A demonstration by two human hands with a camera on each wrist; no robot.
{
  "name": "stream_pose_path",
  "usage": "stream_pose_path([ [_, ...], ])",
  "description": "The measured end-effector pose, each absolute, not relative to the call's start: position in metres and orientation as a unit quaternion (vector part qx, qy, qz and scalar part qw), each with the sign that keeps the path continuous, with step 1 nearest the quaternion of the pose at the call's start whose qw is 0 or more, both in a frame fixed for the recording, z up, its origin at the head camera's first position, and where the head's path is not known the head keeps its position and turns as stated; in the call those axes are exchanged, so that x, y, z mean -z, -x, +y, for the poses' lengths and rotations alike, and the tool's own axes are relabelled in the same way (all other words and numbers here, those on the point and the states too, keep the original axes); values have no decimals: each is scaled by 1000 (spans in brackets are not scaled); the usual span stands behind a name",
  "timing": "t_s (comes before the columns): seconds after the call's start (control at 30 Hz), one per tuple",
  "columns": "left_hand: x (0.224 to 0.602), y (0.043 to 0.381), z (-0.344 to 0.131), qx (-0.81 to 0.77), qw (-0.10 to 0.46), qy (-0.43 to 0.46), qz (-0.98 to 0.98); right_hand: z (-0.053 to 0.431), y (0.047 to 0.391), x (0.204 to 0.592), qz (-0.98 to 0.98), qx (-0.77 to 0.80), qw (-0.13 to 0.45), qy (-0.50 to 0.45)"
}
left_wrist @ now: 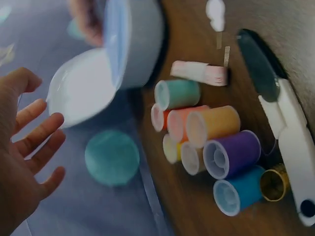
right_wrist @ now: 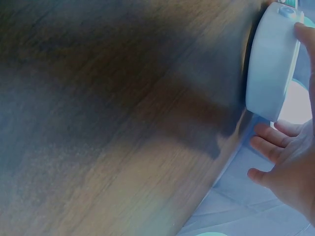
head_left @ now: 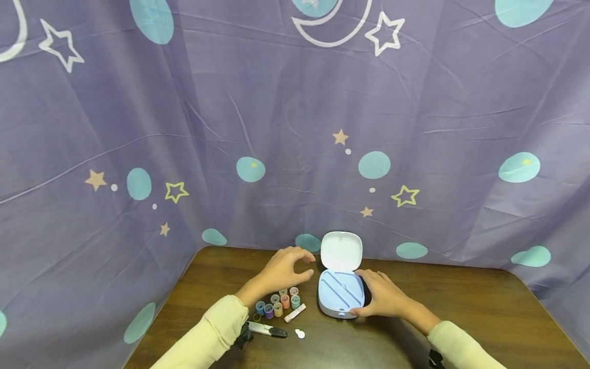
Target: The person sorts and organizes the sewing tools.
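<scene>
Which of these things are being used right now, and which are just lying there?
Seemingly in use:
- the open box
- the right hand, gripping the box's side
- the left hand, empty, near the box

Lying about, untouched:
- thread spools
- black-and-white tool
- pink-and-white piece
- small white thing
- gold-coloured ring

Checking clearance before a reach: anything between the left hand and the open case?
Nothing visible. Head view shows the left hand just left of the case, with the spools nearer the person, outside that gap.
</scene>
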State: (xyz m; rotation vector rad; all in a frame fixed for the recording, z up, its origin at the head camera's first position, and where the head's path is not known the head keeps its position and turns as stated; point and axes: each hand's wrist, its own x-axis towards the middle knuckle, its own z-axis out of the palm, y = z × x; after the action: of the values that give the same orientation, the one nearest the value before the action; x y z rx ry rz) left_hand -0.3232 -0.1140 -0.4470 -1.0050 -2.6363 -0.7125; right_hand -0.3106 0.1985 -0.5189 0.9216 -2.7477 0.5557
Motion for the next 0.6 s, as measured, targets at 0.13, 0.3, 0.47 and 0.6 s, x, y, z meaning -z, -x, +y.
stream_pose_path([
  [0.13,449,316,-92,80,150,423,-890,199,311,518,-929,-183,86,-309],
  [0.3,447,310,-69,-44,176,487,-855,199,310,517,-931,-187,71,-304],
  [0.47,437,311,-55,-109,160,504,-842,199,309,518,-931,-184,76,-305],
  [0.6,429,314,-49,-138,156,516,-831,201,308,518,-932,-186,76,-303],
])
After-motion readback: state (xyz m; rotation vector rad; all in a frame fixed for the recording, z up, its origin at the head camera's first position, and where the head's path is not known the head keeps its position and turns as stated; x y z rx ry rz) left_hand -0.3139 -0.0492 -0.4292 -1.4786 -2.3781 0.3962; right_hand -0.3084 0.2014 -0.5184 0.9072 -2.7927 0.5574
